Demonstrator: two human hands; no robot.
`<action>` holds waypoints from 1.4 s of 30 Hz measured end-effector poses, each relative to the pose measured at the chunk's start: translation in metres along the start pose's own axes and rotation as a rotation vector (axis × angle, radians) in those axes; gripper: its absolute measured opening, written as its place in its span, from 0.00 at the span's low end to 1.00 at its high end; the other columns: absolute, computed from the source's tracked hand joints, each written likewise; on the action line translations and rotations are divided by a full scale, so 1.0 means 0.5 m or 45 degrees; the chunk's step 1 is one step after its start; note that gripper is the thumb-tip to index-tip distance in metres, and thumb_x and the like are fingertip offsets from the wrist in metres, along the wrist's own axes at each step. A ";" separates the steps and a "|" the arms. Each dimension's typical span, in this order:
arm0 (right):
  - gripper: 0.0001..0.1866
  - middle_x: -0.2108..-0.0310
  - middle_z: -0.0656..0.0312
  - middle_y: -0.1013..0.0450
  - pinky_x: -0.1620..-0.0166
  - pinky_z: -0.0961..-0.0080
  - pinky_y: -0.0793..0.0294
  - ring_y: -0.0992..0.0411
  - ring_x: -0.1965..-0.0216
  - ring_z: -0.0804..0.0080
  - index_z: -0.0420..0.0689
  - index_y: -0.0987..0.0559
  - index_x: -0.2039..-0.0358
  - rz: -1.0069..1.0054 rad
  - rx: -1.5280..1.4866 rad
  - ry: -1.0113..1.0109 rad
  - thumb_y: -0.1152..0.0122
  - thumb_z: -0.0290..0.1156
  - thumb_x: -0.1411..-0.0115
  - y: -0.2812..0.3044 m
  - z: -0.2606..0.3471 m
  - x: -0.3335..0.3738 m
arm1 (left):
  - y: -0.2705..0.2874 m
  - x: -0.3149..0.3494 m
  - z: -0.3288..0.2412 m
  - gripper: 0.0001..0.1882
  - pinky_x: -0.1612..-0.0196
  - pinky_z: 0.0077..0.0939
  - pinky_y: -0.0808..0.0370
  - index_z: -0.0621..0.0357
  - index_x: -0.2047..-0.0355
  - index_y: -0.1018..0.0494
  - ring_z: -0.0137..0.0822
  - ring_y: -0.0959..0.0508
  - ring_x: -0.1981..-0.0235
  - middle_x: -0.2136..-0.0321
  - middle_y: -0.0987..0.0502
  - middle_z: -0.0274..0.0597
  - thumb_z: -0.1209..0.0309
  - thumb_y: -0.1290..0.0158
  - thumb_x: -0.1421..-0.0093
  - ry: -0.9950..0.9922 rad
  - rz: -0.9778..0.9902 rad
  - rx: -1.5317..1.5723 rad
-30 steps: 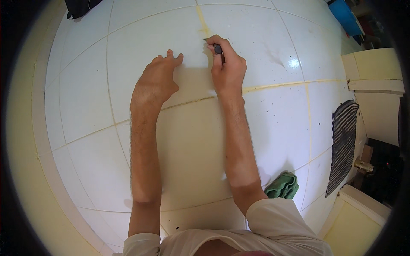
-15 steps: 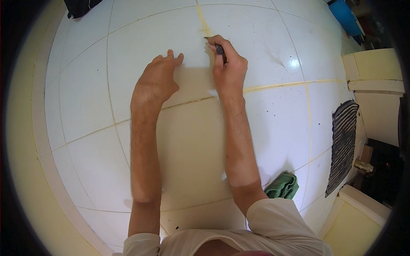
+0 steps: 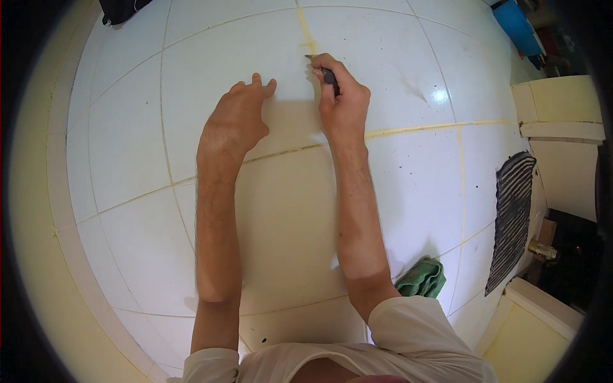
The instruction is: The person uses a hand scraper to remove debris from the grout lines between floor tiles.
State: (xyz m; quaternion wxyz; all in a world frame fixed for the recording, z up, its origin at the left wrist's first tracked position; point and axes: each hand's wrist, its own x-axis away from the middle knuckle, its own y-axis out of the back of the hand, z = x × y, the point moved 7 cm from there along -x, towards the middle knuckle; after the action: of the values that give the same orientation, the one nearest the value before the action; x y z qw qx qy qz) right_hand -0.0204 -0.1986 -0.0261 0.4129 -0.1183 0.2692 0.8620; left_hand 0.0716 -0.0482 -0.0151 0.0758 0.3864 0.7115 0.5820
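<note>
My right hand (image 3: 345, 102) is closed around a dark-handled tool (image 3: 329, 75) with a short pointed tip. That tip is at the yellowish grout line (image 3: 306, 29) between the white floor tiles; whether it touches the floor I cannot tell. Most of the tool is hidden in my fist. To the left, my left hand (image 3: 239, 115) rests on or just above a tile (image 3: 211, 60), fingers spread and holding nothing.
A crumpled green cloth (image 3: 421, 277) lies beside my right elbow. Further right are a black-and-white striped mat (image 3: 513, 217) and cream door frames (image 3: 562, 105). A blue tub-like object (image 3: 516, 27) stands far right, a black item (image 3: 121, 9) far left. A wall (image 3: 32, 159) runs along the left.
</note>
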 end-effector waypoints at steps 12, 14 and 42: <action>0.18 0.56 0.59 0.18 0.61 0.71 0.18 0.16 0.61 0.63 0.46 0.20 0.55 -0.012 -0.075 0.171 0.44 0.12 0.42 -0.010 0.009 0.005 | -0.003 -0.001 0.006 0.47 0.29 0.39 0.35 0.36 0.31 0.36 0.43 0.36 0.31 0.29 0.40 0.29 0.79 0.34 0.51 0.008 -0.001 0.003; 0.18 0.56 0.60 0.18 0.61 0.71 0.18 0.16 0.61 0.63 0.46 0.21 0.55 -0.015 -0.027 0.115 0.44 0.12 0.42 -0.002 0.003 0.002 | 0.000 -0.001 0.002 0.47 0.29 0.39 0.34 0.35 0.31 0.37 0.43 0.35 0.32 0.29 0.40 0.30 0.78 0.34 0.51 0.011 0.020 0.015; 0.19 0.56 0.55 0.20 0.68 0.73 0.31 0.33 0.75 0.74 0.41 0.38 0.39 -0.275 -0.212 -0.191 0.56 0.20 0.30 0.045 -0.003 -0.001 | -0.003 -0.001 0.002 0.47 0.29 0.39 0.34 0.35 0.31 0.38 0.43 0.36 0.31 0.28 0.40 0.29 0.78 0.34 0.50 0.005 0.016 -0.043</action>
State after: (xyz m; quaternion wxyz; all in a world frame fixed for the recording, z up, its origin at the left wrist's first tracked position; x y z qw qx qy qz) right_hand -0.0376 -0.2116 -0.0189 0.5109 -0.1156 0.1508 0.8384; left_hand 0.0719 -0.0480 -0.0169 0.0773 0.3883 0.6992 0.5953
